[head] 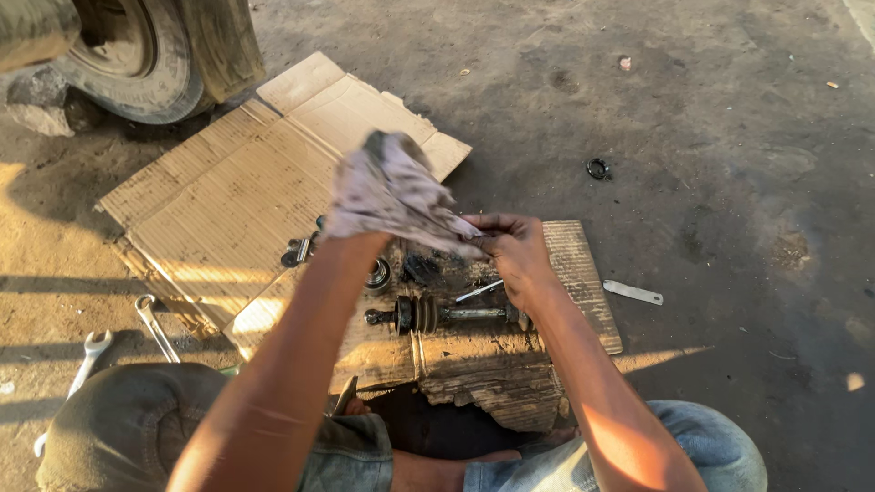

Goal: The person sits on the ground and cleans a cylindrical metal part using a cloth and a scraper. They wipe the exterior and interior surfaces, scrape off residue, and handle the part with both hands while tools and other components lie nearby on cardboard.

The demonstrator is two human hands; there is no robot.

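Both hands clutch one dirty rag (394,193): left hand (357,223) (seemingly wrapped inside it) bunches it, right hand (512,248) pinches its corner; axle shaft (436,314) lies below.

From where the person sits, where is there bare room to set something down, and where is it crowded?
Free: the flattened cardboard between the tyre and the rag, and the ground right of the metal strip. Crowded: the board holding the axle shaft, under both hands.

Left hand (365,214) hidden in rag (392,191); tyre (155,55) cut off at top.
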